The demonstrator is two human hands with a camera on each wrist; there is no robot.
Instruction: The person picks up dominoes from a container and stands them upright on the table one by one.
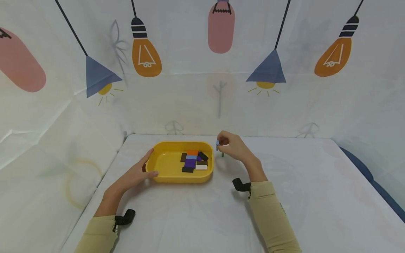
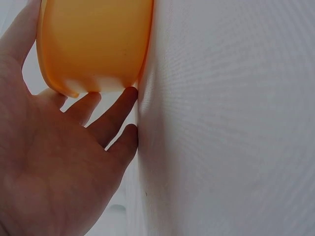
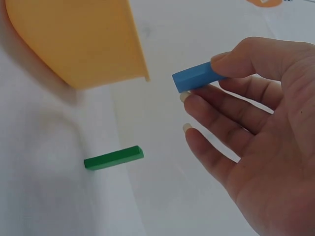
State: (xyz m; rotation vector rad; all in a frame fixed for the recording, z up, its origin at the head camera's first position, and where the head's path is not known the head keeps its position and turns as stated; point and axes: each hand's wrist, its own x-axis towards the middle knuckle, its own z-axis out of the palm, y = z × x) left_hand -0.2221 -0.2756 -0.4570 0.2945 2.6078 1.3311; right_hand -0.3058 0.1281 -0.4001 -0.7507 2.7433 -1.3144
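Note:
A yellow tray (image 1: 164, 178) sits on the white table with several small flat blocks in its right half, among them an orange block (image 1: 192, 152), purple block (image 1: 190, 163) and white block (image 1: 201, 167). My left hand (image 1: 138, 173) holds its left end, the thumb at the front corner and fingers against the outer wall. Beyond the tray's right end, my right hand (image 1: 235, 146) pinches a blue block (image 3: 197, 77) between thumb and fingers, above the table. A green block (image 3: 114, 158) stands on end below that hand, apart from the tray.
Behind the table (image 1: 190, 218) hangs a white cloth (image 1: 186, 102) printed with lamps and bulbs. A dark blue edge (image 1: 357, 165) shows past the table's right side. Black wrist mounts (image 1: 125, 217) stick out from both sleeves.

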